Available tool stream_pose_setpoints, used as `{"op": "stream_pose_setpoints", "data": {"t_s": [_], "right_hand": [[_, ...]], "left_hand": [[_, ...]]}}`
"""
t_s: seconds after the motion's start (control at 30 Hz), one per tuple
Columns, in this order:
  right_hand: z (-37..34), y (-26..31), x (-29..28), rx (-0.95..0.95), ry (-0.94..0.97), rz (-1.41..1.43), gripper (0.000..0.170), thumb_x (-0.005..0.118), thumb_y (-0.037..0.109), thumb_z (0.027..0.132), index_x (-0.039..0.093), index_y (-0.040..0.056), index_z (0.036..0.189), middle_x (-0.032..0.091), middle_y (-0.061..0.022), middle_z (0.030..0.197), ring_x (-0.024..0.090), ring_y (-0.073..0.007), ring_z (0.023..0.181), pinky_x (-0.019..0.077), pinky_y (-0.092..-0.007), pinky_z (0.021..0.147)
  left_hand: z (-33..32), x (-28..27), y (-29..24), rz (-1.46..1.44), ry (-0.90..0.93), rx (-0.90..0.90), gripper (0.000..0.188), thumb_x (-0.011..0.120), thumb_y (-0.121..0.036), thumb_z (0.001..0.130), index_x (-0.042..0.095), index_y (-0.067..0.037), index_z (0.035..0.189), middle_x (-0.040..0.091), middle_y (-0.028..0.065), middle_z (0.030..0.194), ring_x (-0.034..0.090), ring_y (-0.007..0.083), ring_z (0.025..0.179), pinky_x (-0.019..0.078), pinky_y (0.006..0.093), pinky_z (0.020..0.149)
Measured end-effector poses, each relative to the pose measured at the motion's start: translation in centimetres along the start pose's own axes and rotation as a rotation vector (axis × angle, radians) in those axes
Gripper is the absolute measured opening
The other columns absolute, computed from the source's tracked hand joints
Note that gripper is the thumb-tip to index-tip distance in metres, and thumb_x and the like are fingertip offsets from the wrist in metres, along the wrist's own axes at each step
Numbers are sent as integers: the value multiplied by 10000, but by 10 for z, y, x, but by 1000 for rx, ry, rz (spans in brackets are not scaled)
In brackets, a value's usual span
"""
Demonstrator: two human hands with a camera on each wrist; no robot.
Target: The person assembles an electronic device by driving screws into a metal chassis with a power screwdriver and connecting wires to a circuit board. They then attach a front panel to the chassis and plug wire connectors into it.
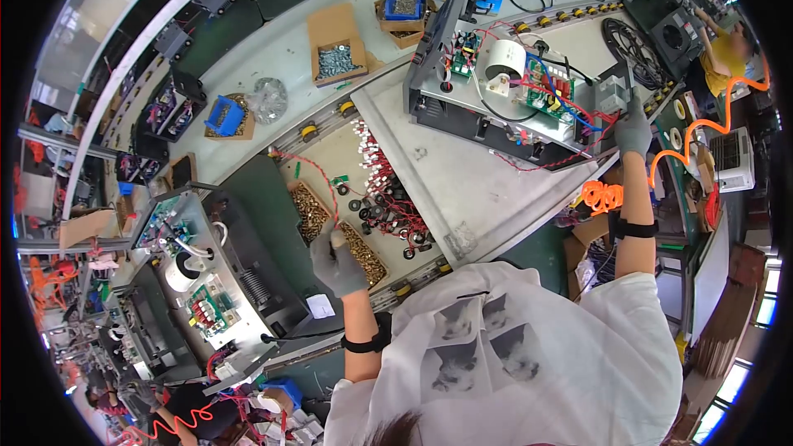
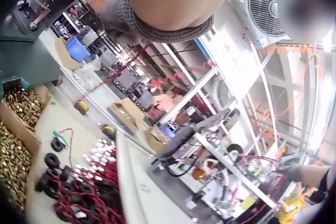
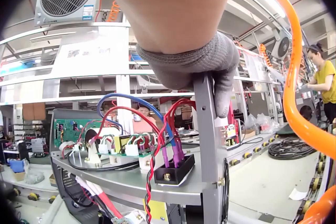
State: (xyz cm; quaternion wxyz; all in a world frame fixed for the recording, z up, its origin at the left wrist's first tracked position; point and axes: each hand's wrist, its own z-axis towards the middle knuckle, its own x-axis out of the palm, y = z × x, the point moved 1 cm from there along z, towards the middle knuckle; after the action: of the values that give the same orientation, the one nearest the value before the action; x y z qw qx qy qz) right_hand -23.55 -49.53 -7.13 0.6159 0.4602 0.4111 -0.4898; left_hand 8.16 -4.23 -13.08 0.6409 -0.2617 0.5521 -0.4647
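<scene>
The gloved left hand (image 1: 337, 263) pinches one end of a twisted red wire (image 1: 312, 165), above a box of brass fasteners (image 1: 363, 254). In the left wrist view the wire (image 2: 118, 71) runs down from the glove (image 2: 118, 18); the fingertips are hidden. At the upper right, the gloved right hand (image 1: 633, 130) grips the upright end panel (image 1: 612, 92) of an open metal unit with circuit boards and wires. The right wrist view shows the right hand (image 3: 202, 69) over the top of that panel (image 3: 210, 145), fingers down one side, beside red and blue wires (image 3: 137, 104).
Wires with white connectors and black rings (image 1: 384, 206) lie in a pile on the bench. Another open unit (image 1: 216, 310) stands at the left. Boxes of fasteners (image 1: 334, 62) line the back. An orange coiled hose (image 1: 700, 125) hangs beside the right arm. A person in yellow (image 1: 727, 54) stands farther right.
</scene>
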Motion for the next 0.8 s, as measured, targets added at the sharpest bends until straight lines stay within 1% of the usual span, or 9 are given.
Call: {"op": "stream_pose_setpoints", "data": {"t_s": [0.13, 0.23, 0.3, 0.37, 0.43, 0.5, 0.57, 0.73, 0.8], "right_hand": [[-3, -2, -5, -27, -65, 102, 679, 486, 83, 745, 333, 287, 1374, 623, -188, 1021, 605, -364, 914, 470, -443, 755], [-9, 6, -20, 23, 153, 138, 699, 524, 146, 752, 295, 229, 1407, 473, -177, 1305, 545, -364, 1077, 438, -428, 878], [-38, 28, -30, -225, -359, -180, 605, 552, 193, 773, 372, 166, 1350, 361, -255, 1359, 446, -437, 1152, 392, -463, 927], [-87, 81, -83, -556, -450, 272, 492, 554, 142, 771, 453, 83, 1249, 425, -250, 1287, 473, -423, 1086, 406, -455, 897], [-136, 112, -96, -844, -103, 660, 499, 615, 41, 709, 495, 44, 1193, 488, -201, 1232, 465, -387, 1137, 387, -445, 951], [-187, 113, -64, -1116, 402, 835, 482, 601, 141, 787, 481, 72, 1249, 520, -181, 1223, 488, -359, 1137, 335, -487, 1005], [-205, 137, -85, -857, 1149, 875, 349, 530, 246, 867, 543, 92, 1180, 592, -171, 1066, 561, -322, 1023, 393, -397, 962], [-215, 136, -57, -825, 805, 963, 169, 562, 216, 843, 607, 79, 932, 582, -135, 898, 589, -330, 912, 467, -392, 776], [-208, 137, -60, -908, 561, 899, 136, 605, 164, 801, 617, 81, 909, 584, -127, 898, 591, -340, 833, 485, -379, 720]], "left_hand": [[-14, 2, -21, -151, 167, -44, 290, 542, -176, 860, 639, 22, 1049, 590, 95, 796, 521, 170, 730, 421, 278, 690], [-25, 5, -47, -233, 251, 6, 305, 523, -167, 875, 625, 24, 1089, 592, 66, 777, 513, 142, 723, 416, 269, 687], [-29, 0, -75, -241, 365, 31, 258, 527, -140, 878, 631, 24, 1049, 611, 60, 812, 539, 122, 741, 433, 252, 704], [-41, 3, -101, -326, 422, -20, 212, 542, -115, 869, 635, 23, 1001, 618, 60, 825, 554, 123, 736, 442, 248, 694], [-53, 9, -113, -478, 544, -67, 85, 619, -53, 809, 643, 3, 867, 652, 87, 856, 602, 155, 723, 473, 254, 666], [-61, 20, -115, -472, 573, 83, 107, 656, -64, 793, 633, -1, 876, 654, 102, 864, 605, 163, 755, 479, 267, 697], [-66, 31, -111, -431, 561, 246, 172, 714, -57, 748, 626, -11, 889, 662, 122, 862, 612, 187, 808, 487, 288, 738], [-60, 51, -114, -291, 503, 468, 150, 686, -59, 775, 623, 2, 897, 654, 105, 869, 603, 170, 780, 484, 270, 719], [-69, 60, -105, -703, 630, -108, 184, 689, -83, 784, 616, 8, 926, 640, 92, 872, 594, 143, 774, 481, 253, 706]]}}
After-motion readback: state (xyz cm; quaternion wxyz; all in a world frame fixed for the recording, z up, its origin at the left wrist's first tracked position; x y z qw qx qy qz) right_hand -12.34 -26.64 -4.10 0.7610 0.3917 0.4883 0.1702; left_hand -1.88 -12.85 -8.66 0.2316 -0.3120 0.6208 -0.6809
